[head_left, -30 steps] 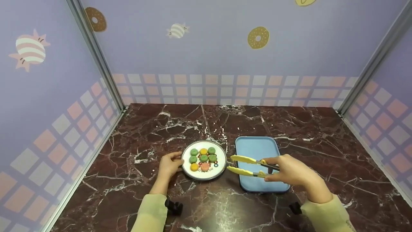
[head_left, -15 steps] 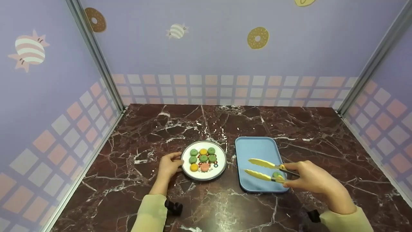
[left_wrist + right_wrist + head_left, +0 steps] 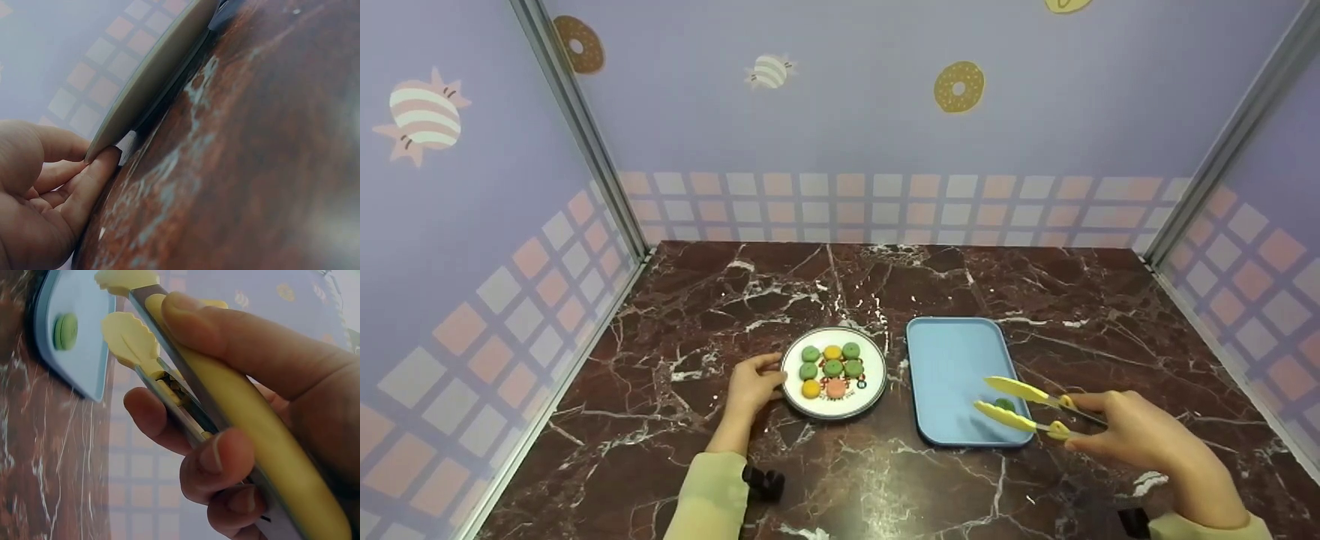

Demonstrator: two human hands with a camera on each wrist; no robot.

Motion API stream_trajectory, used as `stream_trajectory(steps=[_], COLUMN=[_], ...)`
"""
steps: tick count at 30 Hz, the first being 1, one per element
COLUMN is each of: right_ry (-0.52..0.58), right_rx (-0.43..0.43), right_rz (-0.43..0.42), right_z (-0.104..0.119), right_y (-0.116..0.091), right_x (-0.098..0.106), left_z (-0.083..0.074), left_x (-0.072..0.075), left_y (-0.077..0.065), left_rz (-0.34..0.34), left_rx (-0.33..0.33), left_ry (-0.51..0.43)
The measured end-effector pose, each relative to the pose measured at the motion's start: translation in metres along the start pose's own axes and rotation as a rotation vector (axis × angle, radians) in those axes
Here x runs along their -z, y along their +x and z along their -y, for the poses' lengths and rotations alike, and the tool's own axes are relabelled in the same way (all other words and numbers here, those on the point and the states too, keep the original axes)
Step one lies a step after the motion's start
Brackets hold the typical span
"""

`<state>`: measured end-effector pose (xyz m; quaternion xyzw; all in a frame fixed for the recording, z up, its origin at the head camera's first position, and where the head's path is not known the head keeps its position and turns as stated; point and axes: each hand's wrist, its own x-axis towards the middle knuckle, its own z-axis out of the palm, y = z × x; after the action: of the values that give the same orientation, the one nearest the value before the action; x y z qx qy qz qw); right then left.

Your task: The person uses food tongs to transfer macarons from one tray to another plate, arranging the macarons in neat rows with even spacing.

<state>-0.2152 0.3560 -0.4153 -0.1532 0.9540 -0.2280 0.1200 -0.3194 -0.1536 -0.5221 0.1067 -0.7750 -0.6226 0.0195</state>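
Observation:
My left hand (image 3: 752, 384) pinches the left rim of a round white plate (image 3: 871, 346); in the left wrist view its fingers (image 3: 101, 169) meet the plate's edge. On the plate sit several green macarons (image 3: 833, 368), two yellow ones (image 3: 811, 388) and a pink one (image 3: 836, 387). Yellow-tipped tongs (image 3: 1006, 416) are held in my right hand (image 3: 1144, 436), their jaws spread with nothing between them. They hang over the near right corner of a blue tray (image 3: 960, 352). One green macaron (image 3: 66, 332) lies in that tray, partly hidden behind the tongs in the head view.
Plate and tray stand side by side on a dark red marbled tabletop (image 3: 885, 480), a narrow gap between them. Printed walls (image 3: 840, 120) enclose the table at the back and on both sides.
My right hand has moved right and toward me with the tongs, from beside the plate to the tray's near right corner, uncovering the green macaron there. The left hand stays at the plate.

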Motion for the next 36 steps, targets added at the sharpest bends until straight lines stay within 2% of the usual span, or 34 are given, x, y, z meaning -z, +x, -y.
stream_trajectory(steps=[11,27,30,36], right_ry=[-0.003,0.003,0.007,-0.005], right_rx=[-0.068,-0.123,-0.126,-0.081], right_rz=[0.024,0.086,0.094,0.091], right_z=[-0.011,-0.011,-0.01,-0.01], right_y=[-0.01,-0.005,-0.005,-0.006], right_x=[0.004,0.007,0.007,0.005], left_z=[-0.002,0.001,0.0,-0.001], left_x=[0.0,0.001,0.001,0.0], left_y=[-0.001,0.001,0.001,-0.001], left_rz=[-0.007,-0.006,-0.01,-0.006], left_rx=[-0.025,-0.02,-0.017,-0.011], left_ry=[0.046,0.041,0.044,0.03])
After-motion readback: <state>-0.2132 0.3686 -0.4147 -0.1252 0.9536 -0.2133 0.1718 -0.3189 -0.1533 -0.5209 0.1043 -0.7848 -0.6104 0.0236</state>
